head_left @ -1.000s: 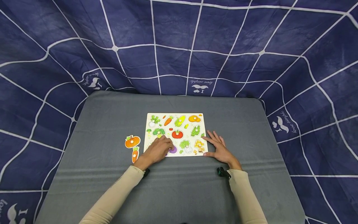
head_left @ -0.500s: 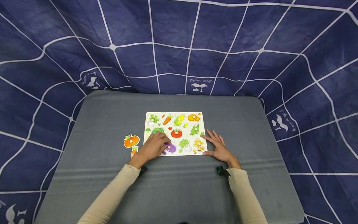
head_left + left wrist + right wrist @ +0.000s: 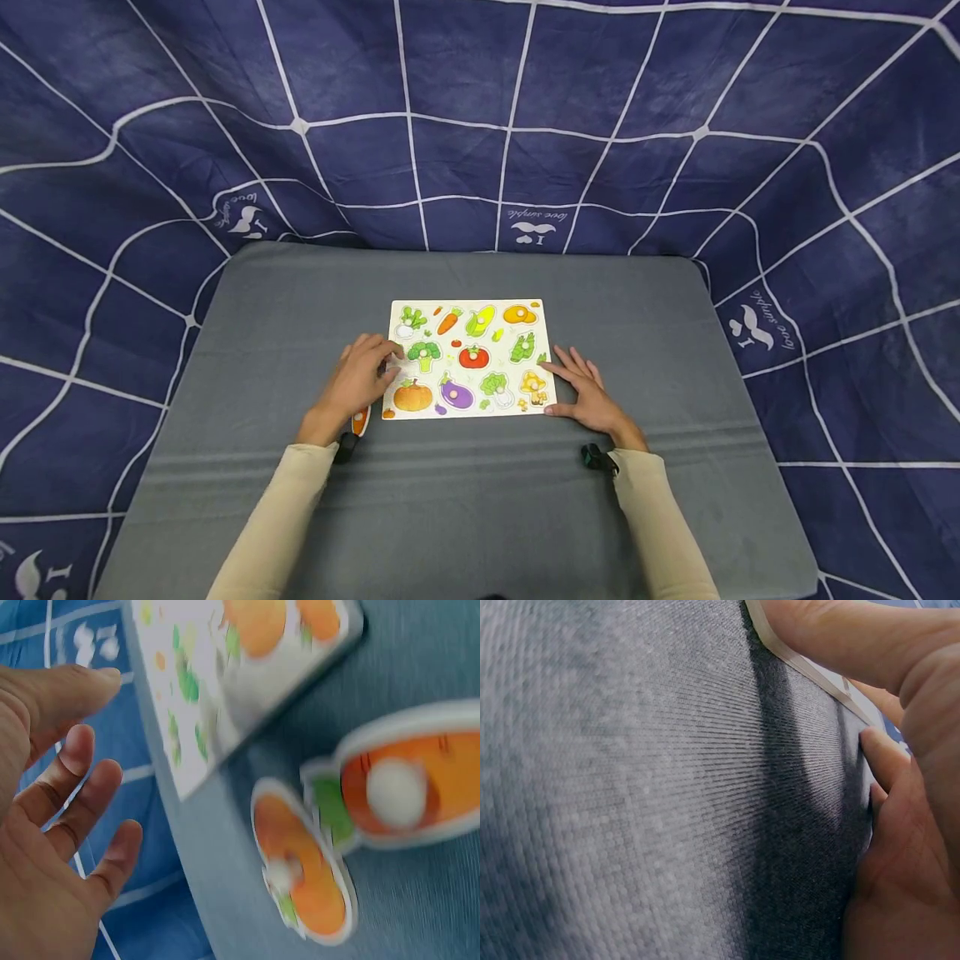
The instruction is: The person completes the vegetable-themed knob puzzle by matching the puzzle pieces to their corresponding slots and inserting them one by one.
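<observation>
A white vegetable puzzle board (image 3: 450, 375) lies flat, with knobbed pieces such as the eggplant (image 3: 457, 395) and tomato (image 3: 474, 357) in it. My left hand (image 3: 356, 379) hovers at the board's left edge, fingers loosely bent and nothing between them. Under it are two loose pieces: a carrot piece (image 3: 361, 421), mostly covered in the head view, and a pumpkin piece (image 3: 319, 889), hidden there but visible in the left wrist view, touching the carrot's leafy end. My right hand (image 3: 588, 400) rests at the board's right edge, fingers spread, thumb at the near corner.
A grey cloth (image 3: 480, 508) covers the table, with creases running across in front of the board. Behind and beside it hangs a blue curtain (image 3: 457, 167) with white lines. Dark wrist cameras sit at both sleeves.
My left hand has moved left from the eggplant to above the loose pieces, uncovering the board's broccoli and pumpkin pictures. The right hand stays at the board's edge.
</observation>
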A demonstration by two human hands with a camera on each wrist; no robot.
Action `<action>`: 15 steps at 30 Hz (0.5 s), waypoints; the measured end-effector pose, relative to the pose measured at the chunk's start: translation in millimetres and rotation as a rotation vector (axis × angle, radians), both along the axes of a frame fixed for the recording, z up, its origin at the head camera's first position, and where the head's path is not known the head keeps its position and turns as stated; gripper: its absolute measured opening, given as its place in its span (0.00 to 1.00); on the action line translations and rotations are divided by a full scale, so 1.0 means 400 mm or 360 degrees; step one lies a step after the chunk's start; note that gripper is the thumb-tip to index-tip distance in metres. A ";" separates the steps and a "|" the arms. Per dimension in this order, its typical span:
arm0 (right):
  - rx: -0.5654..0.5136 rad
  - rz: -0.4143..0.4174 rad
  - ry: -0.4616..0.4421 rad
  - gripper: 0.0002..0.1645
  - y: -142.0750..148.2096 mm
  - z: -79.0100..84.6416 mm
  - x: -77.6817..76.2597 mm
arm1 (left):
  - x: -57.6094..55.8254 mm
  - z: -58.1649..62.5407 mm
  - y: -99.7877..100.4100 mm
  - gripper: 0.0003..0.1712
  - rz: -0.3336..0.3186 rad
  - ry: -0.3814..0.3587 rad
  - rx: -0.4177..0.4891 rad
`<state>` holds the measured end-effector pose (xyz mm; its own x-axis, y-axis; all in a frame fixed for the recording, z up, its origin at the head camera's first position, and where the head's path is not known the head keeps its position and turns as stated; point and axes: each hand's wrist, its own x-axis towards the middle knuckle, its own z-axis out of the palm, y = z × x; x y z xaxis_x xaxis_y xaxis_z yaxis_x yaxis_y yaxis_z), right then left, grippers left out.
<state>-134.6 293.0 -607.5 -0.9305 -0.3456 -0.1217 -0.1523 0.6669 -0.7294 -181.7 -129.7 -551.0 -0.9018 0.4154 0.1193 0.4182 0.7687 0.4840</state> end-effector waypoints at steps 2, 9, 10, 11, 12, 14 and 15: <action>0.0003 0.0008 0.0002 0.50 0.000 0.001 -0.001 | 0.001 0.002 -0.025 0.11 0.0085 -0.0005 0.0038; -0.0002 0.0016 -0.0002 0.50 0.000 0.007 -0.002 | 0.001 -0.005 -0.088 0.10 0.0201 -0.0014 0.0110; -0.0005 0.0013 0.0003 0.50 0.000 0.008 -0.001 | 0.000 -0.006 -0.093 0.10 0.0199 -0.0013 0.0108; -0.0007 0.0013 0.0008 0.50 0.001 0.008 -0.001 | -0.001 -0.007 -0.097 0.10 0.0198 -0.0018 0.0109; -0.0003 0.0015 0.0014 0.50 0.002 0.008 -0.001 | -0.001 -0.007 -0.102 0.10 0.0198 -0.0021 0.0103; 0.0006 0.0016 0.0012 0.50 0.003 0.007 -0.001 | -0.001 -0.008 -0.110 0.10 0.0190 -0.0024 0.0084; 0.0012 0.0016 0.0011 0.50 0.004 0.006 -0.001 | -0.001 -0.008 -0.115 0.10 0.0184 -0.0028 0.0070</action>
